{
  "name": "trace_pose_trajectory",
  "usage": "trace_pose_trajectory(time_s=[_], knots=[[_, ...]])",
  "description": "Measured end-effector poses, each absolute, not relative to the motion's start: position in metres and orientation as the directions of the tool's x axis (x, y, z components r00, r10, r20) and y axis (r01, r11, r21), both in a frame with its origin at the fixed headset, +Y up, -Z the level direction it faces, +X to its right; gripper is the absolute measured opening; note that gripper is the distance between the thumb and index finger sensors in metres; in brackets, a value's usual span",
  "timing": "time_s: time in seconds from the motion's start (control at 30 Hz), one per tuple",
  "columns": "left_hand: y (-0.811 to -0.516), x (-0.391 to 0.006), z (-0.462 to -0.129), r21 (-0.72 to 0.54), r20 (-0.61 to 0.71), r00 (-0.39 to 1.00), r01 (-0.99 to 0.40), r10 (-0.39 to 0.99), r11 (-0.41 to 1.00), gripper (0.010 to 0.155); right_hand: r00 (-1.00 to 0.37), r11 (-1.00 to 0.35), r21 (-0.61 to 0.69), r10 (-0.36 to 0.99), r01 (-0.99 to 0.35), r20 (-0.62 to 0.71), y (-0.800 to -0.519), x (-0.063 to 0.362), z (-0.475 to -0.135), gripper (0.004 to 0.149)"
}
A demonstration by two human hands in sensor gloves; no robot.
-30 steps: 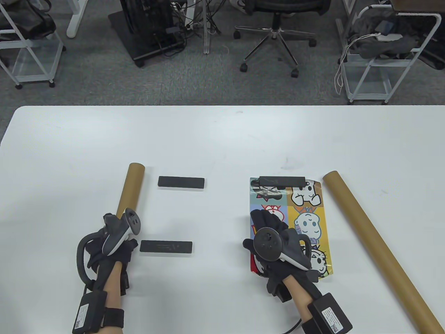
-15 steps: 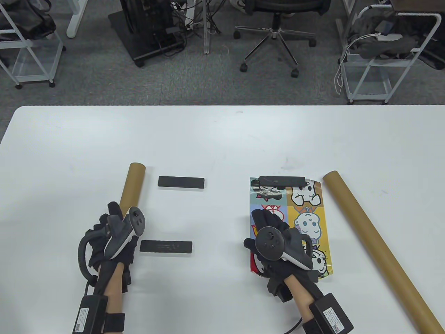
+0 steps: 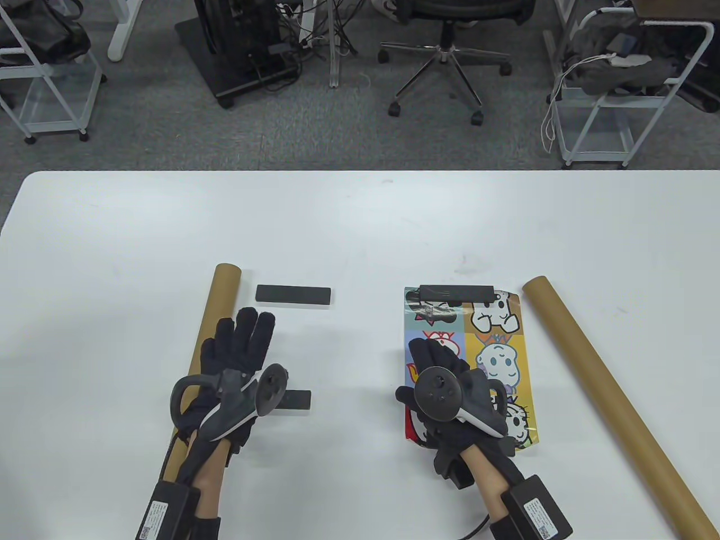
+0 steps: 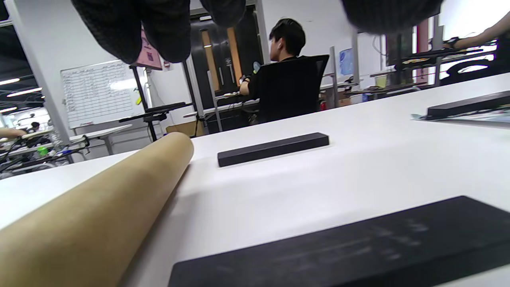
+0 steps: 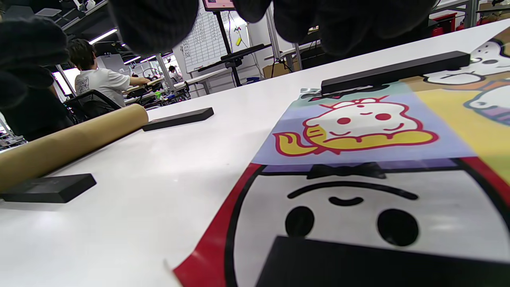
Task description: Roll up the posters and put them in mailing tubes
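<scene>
Left grip (image 3: 239, 360): fingers spread, holding nothing, above near black bar (image 3: 295, 400), beside left tube (image 3: 216, 306).
Right grip (image 3: 444, 388): rests flat on poster (image 3: 495, 360).
Poster: far edge under black bar (image 3: 457, 292).
Right tube (image 3: 607, 394): diagonal on surface (image 3: 360, 225).
</scene>
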State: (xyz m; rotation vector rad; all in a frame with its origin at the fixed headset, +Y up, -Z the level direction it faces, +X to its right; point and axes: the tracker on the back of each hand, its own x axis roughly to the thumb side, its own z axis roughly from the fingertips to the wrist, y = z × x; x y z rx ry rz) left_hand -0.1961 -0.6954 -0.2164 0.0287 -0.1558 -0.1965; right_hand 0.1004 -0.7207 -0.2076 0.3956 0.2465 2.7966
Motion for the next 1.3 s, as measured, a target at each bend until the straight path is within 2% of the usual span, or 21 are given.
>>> trace_pose_trajectory(time_s=[0.2, 0.37, 0.8, 1.07, 1.3], knots=[[-0.694, -0.192, -0.211, 0.042, 0.158, 0.96, 0.226, -0.229, 0.973, 0.09, -0.924, -0.925, 0.212, 0.35, -0.315, 0.156, -0.718, 0.115, -0.217, 0.088], [-0.694, -0.192, -0.21, 0.031, 0.158, 0.96, 0.229, -0.23, 0.973, 0.089, -0.942, -0.931, 0.156, 0.336, -0.329, 0.019, -0.716, 0.15, -0.227, 0.094], [-0.691, -0.195, -0.211, 0.03, 0.146, 0.961, 0.231, -0.233, 0.972, 0.089, -0.946, -0.979, 0.092, 0.148, -0.181, -0.288, -0.718, 0.25, -0.232, 0.098], [-0.69, -0.195, -0.212, 0.023, 0.142, 0.96, 0.241, -0.242, 0.97, 0.089, -0.905, -0.973, 0.18, 0.056, -0.144, -0.422, -0.722, 0.298, -0.232, 0.098], [-0.69, -0.196, -0.212, 0.013, 0.138, 0.959, 0.247, -0.247, 0.969, 0.088, -0.871, -0.953, 0.267, -0.003, -0.147, -0.491, -0.738, 0.319, -0.228, 0.101]])
